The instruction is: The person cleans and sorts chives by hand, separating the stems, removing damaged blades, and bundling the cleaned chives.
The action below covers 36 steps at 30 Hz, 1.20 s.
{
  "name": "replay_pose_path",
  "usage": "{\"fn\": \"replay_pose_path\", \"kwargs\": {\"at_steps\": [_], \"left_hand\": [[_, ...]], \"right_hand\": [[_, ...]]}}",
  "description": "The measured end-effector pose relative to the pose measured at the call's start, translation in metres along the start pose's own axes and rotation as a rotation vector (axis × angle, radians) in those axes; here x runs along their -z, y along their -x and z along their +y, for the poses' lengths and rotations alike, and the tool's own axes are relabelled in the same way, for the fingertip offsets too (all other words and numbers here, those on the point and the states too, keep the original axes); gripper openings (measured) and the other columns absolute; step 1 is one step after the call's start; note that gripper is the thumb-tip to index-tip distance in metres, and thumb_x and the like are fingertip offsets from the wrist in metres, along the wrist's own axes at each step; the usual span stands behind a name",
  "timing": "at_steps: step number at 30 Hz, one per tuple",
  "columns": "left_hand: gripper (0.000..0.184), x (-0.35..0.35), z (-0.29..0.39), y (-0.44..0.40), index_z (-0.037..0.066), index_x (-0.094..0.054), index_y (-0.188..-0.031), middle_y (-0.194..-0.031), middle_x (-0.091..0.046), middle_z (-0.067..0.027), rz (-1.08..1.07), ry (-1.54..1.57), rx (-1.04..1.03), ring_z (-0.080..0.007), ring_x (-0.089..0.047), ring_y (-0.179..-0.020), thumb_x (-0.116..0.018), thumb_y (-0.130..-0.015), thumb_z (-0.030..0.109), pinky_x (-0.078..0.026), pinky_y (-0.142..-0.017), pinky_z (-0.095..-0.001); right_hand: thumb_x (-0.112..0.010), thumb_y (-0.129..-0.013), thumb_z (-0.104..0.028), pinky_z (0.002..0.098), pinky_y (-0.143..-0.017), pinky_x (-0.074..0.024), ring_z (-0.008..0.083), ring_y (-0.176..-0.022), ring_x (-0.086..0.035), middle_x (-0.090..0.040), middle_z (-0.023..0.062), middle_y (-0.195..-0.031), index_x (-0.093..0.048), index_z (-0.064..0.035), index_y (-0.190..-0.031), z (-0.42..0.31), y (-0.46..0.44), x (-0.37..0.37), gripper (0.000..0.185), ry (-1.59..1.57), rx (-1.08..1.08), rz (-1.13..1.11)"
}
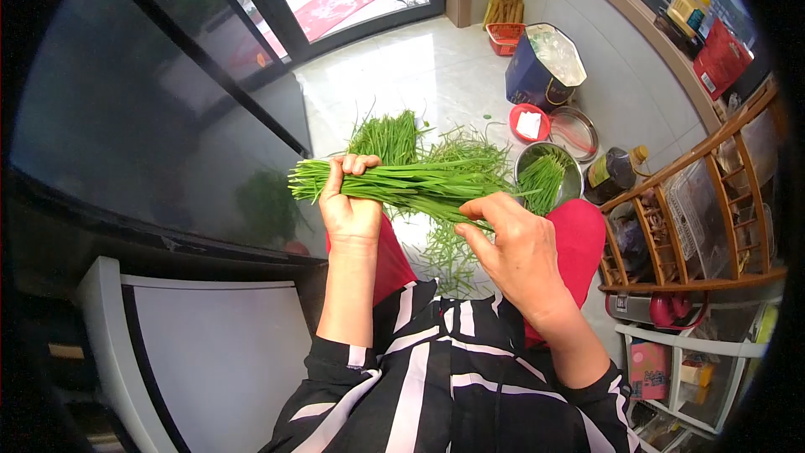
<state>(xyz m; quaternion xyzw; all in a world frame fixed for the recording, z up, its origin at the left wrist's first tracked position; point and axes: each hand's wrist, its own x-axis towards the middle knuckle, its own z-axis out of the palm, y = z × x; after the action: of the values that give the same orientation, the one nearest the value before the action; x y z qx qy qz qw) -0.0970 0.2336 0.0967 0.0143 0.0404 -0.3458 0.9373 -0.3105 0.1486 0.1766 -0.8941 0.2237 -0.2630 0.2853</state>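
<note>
A long bundle of green stalks (411, 183) lies sideways above my knees. My left hand (350, 201) is wrapped round its left part, with the cut ends poking out beyond the fingers. At the bundle's lower right edge, the thumb and forefinger of my right hand (511, 243) are close together by the leaf tips; whether they pinch a leaf is too small to tell. On the floor behind the bundle sit a pile of green stalks (387, 136) and loose scattered leaves (453, 264). More stalks (543, 178) stand in a metal bowl (577, 180) at the right.
Beyond the bowl are a red dish (519, 122), a round strainer (594, 130), a dark bottle (610, 174) and a blue bag (527, 75). A wooden rack (721, 201) rises at the right. A dark glossy panel (151, 143) and a white-topped unit (222, 352) fill the left.
</note>
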Motion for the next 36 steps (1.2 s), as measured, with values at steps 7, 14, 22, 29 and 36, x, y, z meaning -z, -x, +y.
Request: {"fn": "replay_pose_path", "kwargs": {"at_steps": [7,14,22,29,36], "left_hand": [[0.015,0.003,-0.002,0.0,0.004,-0.047,-0.084,-0.073,-0.043,-0.0056,-0.009,-0.026,0.021,-0.0196,-0.042,-0.07,-0.051,-0.094,0.014,-0.042,-0.08,-0.037],[0.02,-0.004,-0.011,0.0,0.004,-0.043,-0.081,-0.07,-0.041,-0.0061,0.245,-0.008,-0.008,-0.0201,-0.04,-0.066,-0.045,-0.097,0.015,-0.042,-0.075,-0.0358],[0.022,0.006,0.0,-0.008,0.003,-0.042,-0.081,-0.071,-0.043,-0.0068,0.285,-0.087,-0.072,-0.0213,-0.043,-0.067,-0.041,-0.099,0.017,-0.044,-0.083,-0.0407],[0.022,0.0,-0.008,-0.007,0.003,-0.043,-0.081,-0.071,-0.044,-0.0067,0.267,-0.106,-0.051,-0.0209,-0.043,-0.067,-0.04,-0.099,0.017,-0.044,-0.082,-0.041],[0.023,-0.003,-0.012,-0.004,0.003,-0.043,-0.081,-0.071,-0.044,-0.0065,0.26,-0.107,-0.058,-0.0208,-0.043,-0.068,-0.042,-0.099,0.018,-0.044,-0.079,-0.0397]], "right_hand": [[-0.064,-0.083,-0.013,0.0391,-0.06,-0.0478,0.0304,-0.069,-0.062,-0.062,0.0104,-0.082,-0.062,-0.0058,-0.089,0.002,-0.003,-0.008,0.01,-0.057,0.019,0.032],[-0.057,-0.089,-0.009,0.0327,-0.057,-0.0445,0.0236,-0.065,-0.06,-0.059,0.0095,-0.076,-0.058,-0.0012,-0.09,0.014,-0.009,-0.019,0.007,-0.254,-0.12,0.328],[-0.062,-0.086,-0.008,0.0289,-0.054,-0.0449,0.0184,-0.061,-0.06,-0.063,0.0096,-0.081,-0.066,-0.0024,-0.089,0.016,0.003,0.009,0.007,-0.267,-0.011,-0.074],[-0.067,-0.08,-0.012,0.0371,-0.057,-0.048,0.0293,-0.069,-0.063,-0.064,0.0096,-0.084,-0.063,-0.0061,-0.089,0.016,-0.001,-0.002,0.012,0.061,-0.022,0.107],[-0.068,-0.081,-0.02,0.0394,-0.058,-0.0478,0.029,-0.07,-0.064,-0.063,0.0078,-0.082,-0.063,-0.0075,-0.087,0.019,0.001,-0.013,0.015,0.172,-0.071,0.049]]}}
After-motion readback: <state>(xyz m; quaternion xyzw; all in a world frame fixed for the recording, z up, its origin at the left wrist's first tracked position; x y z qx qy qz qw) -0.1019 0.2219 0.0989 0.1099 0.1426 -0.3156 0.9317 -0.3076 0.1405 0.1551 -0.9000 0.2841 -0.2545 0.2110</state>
